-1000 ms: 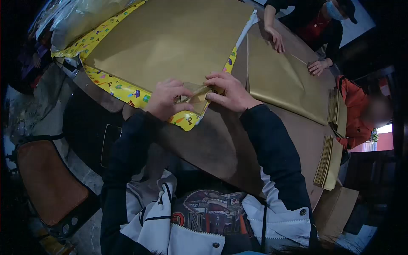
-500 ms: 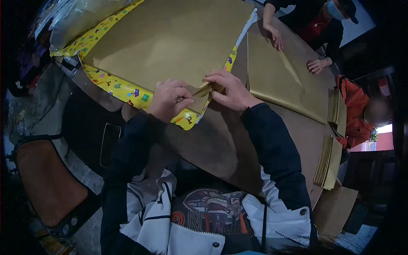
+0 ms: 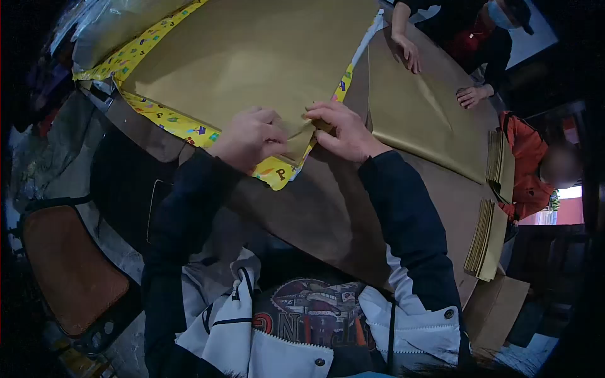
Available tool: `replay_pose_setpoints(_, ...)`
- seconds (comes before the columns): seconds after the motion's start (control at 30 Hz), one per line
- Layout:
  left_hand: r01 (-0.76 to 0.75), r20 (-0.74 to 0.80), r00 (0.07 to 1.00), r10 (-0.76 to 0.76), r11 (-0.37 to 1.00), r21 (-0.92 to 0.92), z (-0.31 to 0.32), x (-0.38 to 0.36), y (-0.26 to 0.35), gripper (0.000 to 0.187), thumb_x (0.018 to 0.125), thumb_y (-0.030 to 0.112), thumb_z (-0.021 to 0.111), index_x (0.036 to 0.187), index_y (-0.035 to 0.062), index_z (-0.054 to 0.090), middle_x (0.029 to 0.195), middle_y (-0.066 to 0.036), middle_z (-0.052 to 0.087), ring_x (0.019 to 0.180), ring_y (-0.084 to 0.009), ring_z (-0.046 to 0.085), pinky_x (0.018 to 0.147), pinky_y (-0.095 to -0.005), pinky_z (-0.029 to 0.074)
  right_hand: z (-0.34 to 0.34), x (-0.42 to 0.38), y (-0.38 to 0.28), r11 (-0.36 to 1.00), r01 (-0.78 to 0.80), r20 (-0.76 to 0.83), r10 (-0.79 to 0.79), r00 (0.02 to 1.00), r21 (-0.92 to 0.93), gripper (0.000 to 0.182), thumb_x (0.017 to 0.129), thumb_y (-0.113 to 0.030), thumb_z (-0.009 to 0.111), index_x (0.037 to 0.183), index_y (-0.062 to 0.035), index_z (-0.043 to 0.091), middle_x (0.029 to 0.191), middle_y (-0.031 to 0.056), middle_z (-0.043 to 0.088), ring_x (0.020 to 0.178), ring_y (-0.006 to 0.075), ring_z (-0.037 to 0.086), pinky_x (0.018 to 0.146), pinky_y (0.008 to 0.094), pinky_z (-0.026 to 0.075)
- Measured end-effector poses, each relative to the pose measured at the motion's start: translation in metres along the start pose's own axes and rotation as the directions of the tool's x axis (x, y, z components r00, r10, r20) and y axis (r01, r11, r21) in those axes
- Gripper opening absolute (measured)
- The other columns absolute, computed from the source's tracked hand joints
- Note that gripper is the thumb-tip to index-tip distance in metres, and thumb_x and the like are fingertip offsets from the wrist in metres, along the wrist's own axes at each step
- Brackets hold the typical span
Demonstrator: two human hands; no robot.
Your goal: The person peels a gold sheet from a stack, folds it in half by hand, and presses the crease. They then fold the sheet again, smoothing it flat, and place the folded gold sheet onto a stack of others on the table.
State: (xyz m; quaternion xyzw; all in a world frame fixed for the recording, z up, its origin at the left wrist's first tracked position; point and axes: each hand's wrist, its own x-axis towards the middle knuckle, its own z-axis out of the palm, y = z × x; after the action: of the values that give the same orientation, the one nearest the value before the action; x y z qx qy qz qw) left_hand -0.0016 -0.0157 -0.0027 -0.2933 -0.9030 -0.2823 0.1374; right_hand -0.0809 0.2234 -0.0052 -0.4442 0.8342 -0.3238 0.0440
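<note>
A large gold paper sheet lies on the table over a yellow printed sheet, whose patterned border shows along its edges. At the near corner, my left hand is closed, its fingertips pinching the gold paper. My right hand grips the same corner from the right between thumb and fingers. Between the two hands the paper is raised and creased. Below them, the rounded corner of the yellow sheet rests flat on the brown table.
To the right lies another gold sheet, with a co-worker's hands on its far side. Folded gold stacks line the right edge near a person in orange. A brown chair stands at left; plastic wrapping lies far left.
My left hand has turned slightly and shifted a little left, with its fingers curled further over the gold paper. My right hand stays at the corner, almost unmoved.
</note>
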Motion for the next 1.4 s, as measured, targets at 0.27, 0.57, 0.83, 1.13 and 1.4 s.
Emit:
replay_pose_setpoints(0.27,-0.020,0.318,0.946,-0.063,0.967,0.252,-0.012,0.025,0.019,0.026,0.077,0.036,0.067,0.071,0.0109,0.065,0.086,-0.008,0.058,0.085,-0.0276,0.060,0.072,-0.0385,0.050,0.003,-0.002,0.003,0.999,0.042,-0.019,-0.042,0.999,-0.032,0.034,0.079,-0.011,0.059,0.112,-0.0047,0.061,0.121,0.0137,0.057,0.116,0.0306,0.053,0.100,0.0388,0.043)
replay_pose_setpoints(0.57,-0.002,0.305,0.951,-0.042,0.990,0.143,-0.012,0.024,0.010,0.032,0.077,0.041,0.067,0.080,0.0089,0.066,0.089,-0.010,0.059,0.087,-0.0287,0.060,0.075,-0.0394,0.049,-0.001,-0.002,0.001,0.998,0.049,-0.004,-0.049,0.999,-0.026,0.033,0.079,-0.011,0.059,0.112,-0.0052,0.062,0.123,0.0143,0.056,0.116,0.0311,0.053,0.101,0.0397,0.041)
replay_pose_setpoints(0.83,-0.015,0.257,0.965,-0.043,0.975,0.220,-0.004,0.023,0.011,0.025,0.075,0.033,0.067,0.073,0.0090,0.064,0.087,-0.008,0.059,0.086,-0.0281,0.059,0.073,-0.0383,0.049,0.001,-0.001,0.001,1.000,0.018,-0.007,-0.018,1.000,0.002,0.033,0.079,-0.011,0.060,0.112,-0.0058,0.061,0.123,0.0133,0.057,0.117,0.0306,0.053,0.100,0.0394,0.042)
replay_pose_setpoints(1.13,-0.169,0.228,0.967,0.114,0.956,0.238,-0.005,0.021,0.008,0.016,0.079,0.024,0.059,0.072,0.0101,0.063,0.084,-0.006,0.060,0.082,-0.0266,0.059,0.072,-0.0377,0.049,0.002,-0.002,0.000,1.000,0.028,-0.008,-0.028,1.000,-0.004,0.032,0.081,-0.012,0.061,0.112,-0.0057,0.061,0.123,0.0133,0.057,0.117,0.0304,0.053,0.099,0.0389,0.043)
replay_pose_setpoints(1.4,0.004,0.177,0.983,-0.046,0.974,0.228,-0.003,0.020,0.011,0.017,0.081,0.022,0.057,0.072,0.0093,0.064,0.087,-0.006,0.061,0.081,-0.0283,0.060,0.075,-0.0389,0.049,0.001,-0.001,0.000,0.999,0.039,0.011,-0.039,0.999,0.009,0.039,0.078,-0.021,0.068,0.113,-0.0054,0.060,0.125,0.0146,0.056,0.117,0.0315,0.053,0.099,0.0392,0.043)
